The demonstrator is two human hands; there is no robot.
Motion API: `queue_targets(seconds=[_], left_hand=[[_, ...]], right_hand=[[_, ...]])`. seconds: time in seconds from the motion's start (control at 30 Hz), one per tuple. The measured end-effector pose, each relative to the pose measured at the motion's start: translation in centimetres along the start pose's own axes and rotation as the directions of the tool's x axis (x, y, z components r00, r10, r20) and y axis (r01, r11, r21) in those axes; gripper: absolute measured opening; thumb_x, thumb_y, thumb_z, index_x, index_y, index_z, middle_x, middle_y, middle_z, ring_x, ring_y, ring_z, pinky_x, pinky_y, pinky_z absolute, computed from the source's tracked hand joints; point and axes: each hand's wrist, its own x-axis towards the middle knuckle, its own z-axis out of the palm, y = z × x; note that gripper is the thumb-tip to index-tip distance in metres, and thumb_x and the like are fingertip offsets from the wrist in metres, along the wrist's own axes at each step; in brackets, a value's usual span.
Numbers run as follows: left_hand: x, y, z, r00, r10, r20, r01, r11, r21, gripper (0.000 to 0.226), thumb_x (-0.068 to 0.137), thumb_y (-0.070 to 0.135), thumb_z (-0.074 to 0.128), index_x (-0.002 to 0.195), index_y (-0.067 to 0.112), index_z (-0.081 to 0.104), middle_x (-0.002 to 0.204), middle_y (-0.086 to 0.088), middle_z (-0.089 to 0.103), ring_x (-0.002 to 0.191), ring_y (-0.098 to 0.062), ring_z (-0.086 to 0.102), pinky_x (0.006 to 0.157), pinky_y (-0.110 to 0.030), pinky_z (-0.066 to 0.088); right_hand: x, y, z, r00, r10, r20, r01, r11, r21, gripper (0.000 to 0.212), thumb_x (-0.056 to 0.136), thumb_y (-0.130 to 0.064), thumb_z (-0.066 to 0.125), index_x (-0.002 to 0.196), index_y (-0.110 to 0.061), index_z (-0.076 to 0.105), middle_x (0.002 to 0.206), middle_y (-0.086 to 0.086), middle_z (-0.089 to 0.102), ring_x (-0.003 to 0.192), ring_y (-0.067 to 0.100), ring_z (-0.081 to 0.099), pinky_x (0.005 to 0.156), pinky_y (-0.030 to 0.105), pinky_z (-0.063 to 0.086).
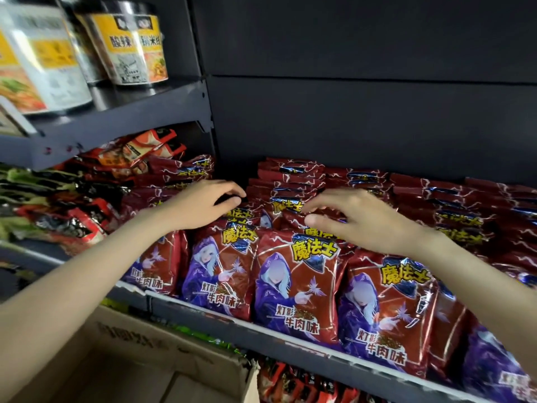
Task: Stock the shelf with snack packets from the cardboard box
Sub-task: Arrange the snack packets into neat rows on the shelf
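Both hands hovered over the red snack packets point(293, 283) on the dark shelf point(290, 344). The left hand point(200, 205) was loosely curled with thumb and fingers apart, holding nothing; the right hand point(360, 219) was spread, fingers relaxed above the packet tops. The front packets stood upright in a row along the shelf edge, long axis vertical, printed faces toward the camera, with more rows behind. The cardboard box point(139, 362) sat open below at lower left.

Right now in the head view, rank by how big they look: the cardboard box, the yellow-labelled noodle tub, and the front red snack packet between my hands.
1. cardboard box, though nearness inflates it
2. front red snack packet
3. yellow-labelled noodle tub
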Motion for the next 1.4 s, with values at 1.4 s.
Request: queue_targets(seconds=[1.4], left_hand=[[6.0, 10.5, 3.4, 0.976, 0.214, -0.029, -0.214, 0.977, 0.010, 0.034, 0.088, 0.036, 0.061, 0.120, 0.027, 0.057, 0.124, 0.008, 0.053, 0.095, -0.004, 0.055, 0.081, -0.025, 0.047]], right_hand=[[-1.3, 7.5, -1.3, 0.931, 0.236, 0.277, -0.124, 0.921, -0.368, 0.070, 0.083, -0.041, 0.069, 0.139, -0.043, 0.026, 0.100, 0.000, 0.061, 0.077, 0.016, 0.059, 0.074, 0.036, 0.052]])
